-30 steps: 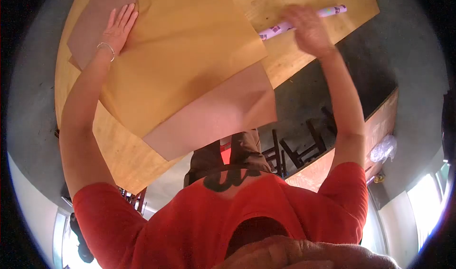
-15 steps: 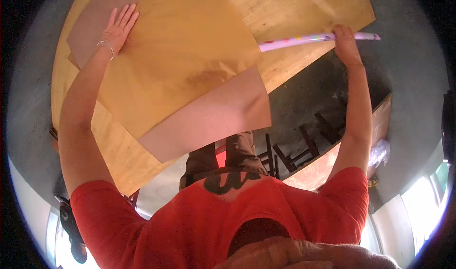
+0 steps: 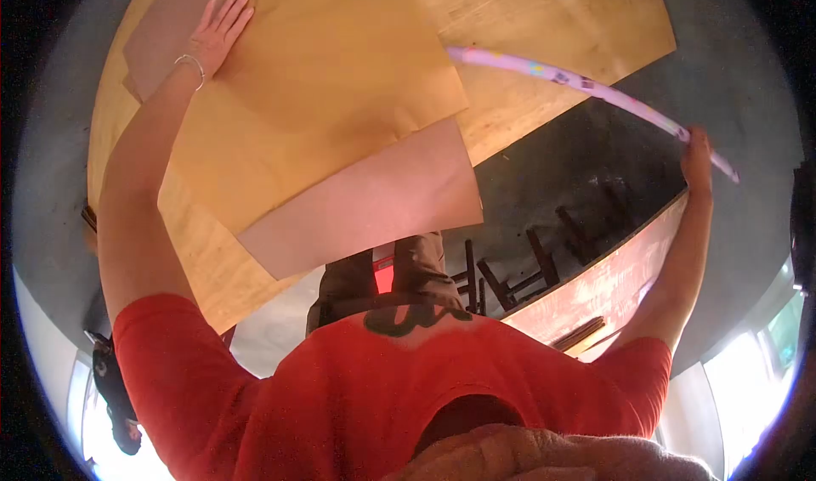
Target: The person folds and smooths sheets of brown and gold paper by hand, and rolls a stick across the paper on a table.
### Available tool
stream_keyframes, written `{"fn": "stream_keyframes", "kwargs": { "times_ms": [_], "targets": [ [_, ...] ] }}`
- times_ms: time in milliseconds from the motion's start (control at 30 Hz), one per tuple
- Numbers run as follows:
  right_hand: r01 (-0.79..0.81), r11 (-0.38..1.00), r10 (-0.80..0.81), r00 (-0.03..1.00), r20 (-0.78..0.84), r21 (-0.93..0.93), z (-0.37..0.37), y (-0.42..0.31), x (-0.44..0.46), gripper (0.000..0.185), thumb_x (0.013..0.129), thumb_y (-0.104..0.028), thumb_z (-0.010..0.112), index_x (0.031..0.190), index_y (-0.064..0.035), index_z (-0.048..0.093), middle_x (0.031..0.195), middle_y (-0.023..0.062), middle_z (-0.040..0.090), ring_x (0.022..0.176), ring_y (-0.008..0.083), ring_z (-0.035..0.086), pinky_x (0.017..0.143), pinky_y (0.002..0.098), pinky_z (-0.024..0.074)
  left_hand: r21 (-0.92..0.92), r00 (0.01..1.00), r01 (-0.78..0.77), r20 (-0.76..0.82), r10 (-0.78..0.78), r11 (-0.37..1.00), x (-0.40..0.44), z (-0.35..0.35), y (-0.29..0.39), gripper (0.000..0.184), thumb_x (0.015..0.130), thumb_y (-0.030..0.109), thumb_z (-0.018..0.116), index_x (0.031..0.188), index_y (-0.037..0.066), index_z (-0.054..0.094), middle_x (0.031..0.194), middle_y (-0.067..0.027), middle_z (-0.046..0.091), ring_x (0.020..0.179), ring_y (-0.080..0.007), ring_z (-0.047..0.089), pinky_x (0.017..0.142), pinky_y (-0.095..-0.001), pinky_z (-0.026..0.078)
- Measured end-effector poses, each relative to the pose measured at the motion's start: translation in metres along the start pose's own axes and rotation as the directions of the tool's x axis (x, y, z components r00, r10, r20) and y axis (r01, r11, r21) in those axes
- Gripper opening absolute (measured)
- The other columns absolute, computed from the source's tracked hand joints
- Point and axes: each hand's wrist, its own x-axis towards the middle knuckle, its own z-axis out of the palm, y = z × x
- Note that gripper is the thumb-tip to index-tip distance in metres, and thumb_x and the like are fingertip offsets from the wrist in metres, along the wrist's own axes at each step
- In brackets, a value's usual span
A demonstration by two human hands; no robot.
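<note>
My left hand (image 3: 221, 32) lies flat with its fingers spread, across the edge between a large yellow-brown sheet (image 3: 331, 82) and a pinkish sheet (image 3: 170, 31). Another pinkish piece (image 3: 374, 196) sticks out from under the yellow-brown sheet at the table's near edge. At the far right, my right hand (image 3: 697, 154) is closed round a long lilac patterned roll (image 3: 633, 104) near its outer end. The roll slants across the table's right edge, its other end beside the yellow-brown sheet.
The wooden table (image 3: 561, 14) ends in a slanting edge on the right. Below it are dark upturned stool legs (image 3: 540, 260) and a second, reddish board (image 3: 595, 285) with brown strips (image 3: 582, 335) on it. A dark-clothed person (image 3: 115, 387) shows at the lower left.
My right hand has moved right and towards my body, taking hold of the roll and swinging its outer end off the table. My left hand has stayed on the sheets.
</note>
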Motion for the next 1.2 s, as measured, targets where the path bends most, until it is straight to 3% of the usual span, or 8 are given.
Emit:
{"fn": "stream_keyframes", "kwargs": {
  "times_ms": [67,167,267,400,567,633,767,1200],
  "targets": [
    [-0.015,0.98,0.043,0.99,0.133,-0.199,-0.032,0.009,-0.026,0.021,0.082,0.003,0.046,0.102,-0.0023,0.05,0.1,0.0252,0.056,0.1,0.0441,0.053,0.081,0.0518,0.0415,-0.025,1.0,-0.003,-0.026,0.003,1.0,0.004,0.014,0.0,0.078,0.083,0.001,0.049,0.15,0.006,0.01,0.158,-0.0109,0.0,0.146,-0.025,0.003,0.117,-0.0458,0.004],
    [-0.183,0.98,0.193,0.967,0.167,-0.076,-0.046,0.012,-0.073,0.027,0.086,-0.001,0.047,0.113,-0.0009,0.047,0.103,0.0272,0.056,0.105,0.0447,0.052,0.087,0.0497,0.0429,-0.149,0.943,-0.081,-0.332,0.027,0.986,0.004,0.026,-0.001,0.079,0.083,0.0,0.05,0.15,0.006,0.008,0.158,-0.0108,-0.001,0.146,-0.0249,0.003,0.117,-0.046,0.004],
    [-0.014,0.98,0.029,0.997,0.071,-0.199,-0.038,-0.036,-0.127,0.036,0.091,-0.008,0.049,0.125,0.0014,0.041,0.106,0.0278,0.056,0.107,0.043,0.054,0.093,0.0466,0.0444,-0.03,0.999,-0.005,0.049,0.007,1.0,-0.003,-0.016,0.002,0.082,0.081,-0.001,0.052,0.15,0.006,0.006,0.158,-0.0107,-0.002,0.146,-0.0252,0.003,0.117,-0.0461,0.004],
    [-0.378,0.849,0.253,0.904,0.345,0.368,-0.076,-0.291,-0.129,0.024,0.091,-0.02,0.061,0.108,-0.0041,0.055,0.091,0.0127,0.058,0.08,0.0214,0.057,0.073,0.0353,0.0485,-0.016,0.999,-0.017,0.028,0.017,1.0,-0.003,-0.003,0.006,0.086,0.08,-0.003,0.052,0.15,0.007,0.003,0.158,-0.0105,-0.002,0.146,-0.0254,0.003,0.117,-0.0462,0.003],
    [-0.045,0.601,0.083,0.997,-0.007,0.798,-0.038,-0.512,-0.108,0.034,0.082,-0.017,0.068,0.11,-0.0058,0.054,0.087,0.0188,0.06,0.075,0.0362,0.062,0.064,0.0443,0.05,-0.012,0.998,-0.033,0.057,0.033,0.999,-0.011,-0.013,-0.001,0.087,0.081,-0.001,0.053,0.15,0.008,0.001,0.158,-0.0107,-0.002,0.146,-0.0255,0.003,0.117,-0.0462,0.003],
    [-0.01,0.496,0.058,0.998,-0.021,0.868,-0.025,-0.574,-0.086,0.039,0.084,-0.017,0.065,0.12,-0.0078,0.051,0.099,0.0171,0.06,0.079,0.0354,0.063,0.065,0.0442,0.0501,-0.054,0.991,-0.029,-0.134,0.022,0.998,-0.001,0.018,0.007,0.083,0.084,0.008,0.057,0.15,0.006,0.007,0.158,-0.0098,0.001,0.146,-0.0246,0.003,0.118,-0.0471,0.003],
    [0.069,0.746,0.043,0.987,-0.152,0.662,-0.005,-0.64,-0.055,0.053,0.085,-0.02,0.064,0.132,-0.0087,0.044,0.1,0.0145,0.058,0.076,0.0337,0.062,0.065,0.0433,0.0513,-0.026,0.998,-0.054,-0.041,0.053,0.998,-0.014,-0.009,0.0,0.079,0.087,0.012,0.055,0.15,0.007,0.008,0.158,-0.0092,0.002,0.146,-0.025,0.004,0.117,-0.0477,0.003],
    [-0.12,0.832,0.24,0.958,-0.157,0.542,0.04,-0.687,-0.052,0.052,0.081,-0.021,0.066,0.128,-0.0065,0.048,0.106,0.0163,0.054,0.095,0.0344,0.055,0.083,0.0456,0.0446,0.046,0.993,-0.02,-0.111,0.025,0.999,-0.009,-0.001,0.003,0.081,0.086,0.009,0.052,0.151,0.01,0.004,0.157,-0.0083,0.007,0.145,-0.0254,0.01,0.117,-0.0477,0.004]
  ]
}}
